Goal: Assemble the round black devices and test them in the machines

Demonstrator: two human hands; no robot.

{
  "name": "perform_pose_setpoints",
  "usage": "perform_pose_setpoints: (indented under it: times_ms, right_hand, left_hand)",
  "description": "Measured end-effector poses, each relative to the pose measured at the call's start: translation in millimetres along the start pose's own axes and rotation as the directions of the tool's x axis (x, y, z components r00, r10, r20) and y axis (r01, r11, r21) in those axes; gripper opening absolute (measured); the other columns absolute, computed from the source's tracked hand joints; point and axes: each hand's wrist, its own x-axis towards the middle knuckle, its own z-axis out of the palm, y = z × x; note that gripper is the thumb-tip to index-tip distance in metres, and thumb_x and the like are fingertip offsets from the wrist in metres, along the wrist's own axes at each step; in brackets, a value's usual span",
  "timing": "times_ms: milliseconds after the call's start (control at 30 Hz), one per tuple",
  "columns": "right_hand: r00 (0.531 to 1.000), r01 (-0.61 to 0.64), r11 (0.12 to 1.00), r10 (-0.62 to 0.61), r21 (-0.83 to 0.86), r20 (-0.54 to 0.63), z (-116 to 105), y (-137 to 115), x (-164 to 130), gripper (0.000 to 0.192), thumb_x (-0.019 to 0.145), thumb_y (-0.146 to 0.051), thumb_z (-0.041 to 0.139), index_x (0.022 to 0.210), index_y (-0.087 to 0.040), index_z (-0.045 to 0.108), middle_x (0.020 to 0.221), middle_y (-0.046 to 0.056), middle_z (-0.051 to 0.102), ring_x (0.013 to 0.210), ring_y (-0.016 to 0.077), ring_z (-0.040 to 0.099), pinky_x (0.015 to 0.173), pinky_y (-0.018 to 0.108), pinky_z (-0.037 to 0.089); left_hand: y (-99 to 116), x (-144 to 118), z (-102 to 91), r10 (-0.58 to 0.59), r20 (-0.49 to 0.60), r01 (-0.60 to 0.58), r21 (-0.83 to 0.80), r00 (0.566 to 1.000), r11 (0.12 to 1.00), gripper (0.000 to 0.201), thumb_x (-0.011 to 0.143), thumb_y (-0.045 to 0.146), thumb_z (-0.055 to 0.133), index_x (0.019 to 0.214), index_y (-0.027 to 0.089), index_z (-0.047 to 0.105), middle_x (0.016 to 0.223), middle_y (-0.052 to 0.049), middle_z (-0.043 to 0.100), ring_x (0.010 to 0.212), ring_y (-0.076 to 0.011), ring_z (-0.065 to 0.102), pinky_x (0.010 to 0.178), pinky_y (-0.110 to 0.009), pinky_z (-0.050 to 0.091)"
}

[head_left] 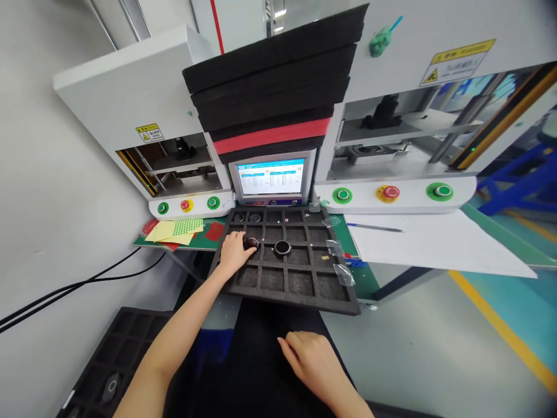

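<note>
A black foam tray (304, 293) divided into square cells lies on the green bench in front of me. My left hand (235, 251) reaches into a cell at the tray's left side, its fingers closed around a small dark round part (251, 242). Another black ring-shaped part (282, 247) sits in a middle cell, and two more round parts (255, 217) lie in the far-left cells. My right hand (311, 359) rests low on my dark lap, fingers loosely spread, holding nothing.
A screen (270, 179) stands behind the tray under a stack of black foam trays (274, 75). Green and red buttons (389, 193) line the machine fronts. White paper (435, 241) with a pen lies right; sticker sheets (176, 230) left. Another foam tray (113, 360) sits at floor left.
</note>
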Motion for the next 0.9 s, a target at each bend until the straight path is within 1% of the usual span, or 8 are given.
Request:
perform_pose_setpoints:
  times_ms: [233,367,467,533,600,667,800,900]
  right_hand:
    - [0.991,-0.129,0.982,0.131,0.137,0.000,5,-5,-4,0.067,0.109,-0.043,0.023,0.053,-0.018,0.052,0.046,0.001,0.053,0.039,0.0102,0.048,0.050,0.029,0.023]
    - [0.949,-0.299,0.900,0.316,0.318,-0.003,-3,-7,-2,0.064,0.104,-0.053,0.035,0.052,-0.019,0.053,0.045,0.001,0.053,0.039,0.0109,0.049,0.047,0.027,0.028]
    - [0.863,-0.452,0.741,0.505,0.497,0.032,-18,-9,6,0.052,0.100,-0.052,0.046,0.064,-0.019,0.063,0.056,0.003,0.064,0.050,0.0136,0.061,0.051,0.022,0.044]
    - [0.790,-0.519,0.594,0.607,0.614,0.080,-29,-12,15,0.047,0.099,-0.055,0.047,0.079,-0.018,0.068,0.068,0.006,0.071,0.058,0.0162,0.067,0.055,0.023,0.053]
    - [0.729,-0.553,0.446,0.668,0.704,0.149,-36,-16,24,0.049,0.095,-0.061,0.050,0.089,-0.017,0.070,0.071,0.007,0.072,0.058,0.0174,0.068,0.054,0.026,0.057]
    - [0.683,-0.576,0.315,0.692,0.754,0.233,-38,-20,30,0.049,0.087,-0.064,0.060,0.091,-0.017,0.070,0.065,0.005,0.069,0.051,0.0166,0.065,0.046,0.025,0.055]
    - [0.607,-0.613,0.104,0.696,0.783,0.383,-38,-23,34,0.044,0.078,-0.058,0.075,0.089,-0.016,0.072,0.064,0.005,0.070,0.045,0.0150,0.063,0.042,0.023,0.054]
    - [0.588,-0.610,0.081,0.713,0.788,0.382,-44,-19,36,0.039,0.072,-0.054,0.081,0.085,-0.017,0.076,0.068,0.007,0.073,0.052,0.0179,0.068,0.049,0.025,0.059]
  left_hand:
    - [0,8,3.2,0.070,-0.124,-0.086,-0.133,0.990,0.987,0.011,0.086,0.024,0.072,0.085,0.014,0.067,0.096,-0.006,0.069,0.094,-0.0206,0.065,0.087,-0.040,0.054]
    - [14,-28,-2.8,0.191,-0.264,-0.249,-0.208,0.945,0.946,0.006,0.086,0.013,0.065,0.082,0.018,0.066,0.090,-0.005,0.069,0.088,-0.0204,0.068,0.083,-0.036,0.058]
    - [29,-77,-10.3,0.323,-0.339,-0.416,-0.251,0.884,0.874,0.013,0.089,0.011,0.059,0.090,0.021,0.068,0.098,-0.004,0.070,0.100,-0.0187,0.070,0.089,-0.030,0.059]
    - [39,-109,-14.5,0.420,-0.425,-0.557,-0.279,0.802,0.782,0.015,0.090,0.011,0.057,0.095,0.021,0.068,0.096,-0.003,0.072,0.102,-0.0174,0.071,0.089,-0.027,0.060]
    - [48,-134,-16.6,0.468,-0.534,-0.676,-0.301,0.704,0.673,0.018,0.092,0.010,0.056,0.103,0.019,0.066,0.094,-0.004,0.073,0.100,-0.0171,0.072,0.089,-0.025,0.061]
    - [55,-151,-16.5,0.470,-0.584,-0.721,-0.323,0.662,0.613,0.022,0.093,0.009,0.055,0.112,0.017,0.064,0.094,-0.006,0.073,0.100,-0.0185,0.073,0.087,-0.026,0.063]
    - [62,-168,-14.6,0.430,-0.541,-0.676,-0.421,0.723,0.605,0.027,0.091,0.008,0.058,0.116,0.018,0.063,0.096,-0.006,0.072,0.099,-0.0195,0.073,0.085,-0.027,0.064]
    - [61,-172,-17.5,0.339,-0.476,-0.580,-0.584,0.811,0.568,0.026,0.092,0.008,0.054,0.113,0.019,0.065,0.105,-0.009,0.070,0.107,-0.0203,0.070,0.092,-0.031,0.062]
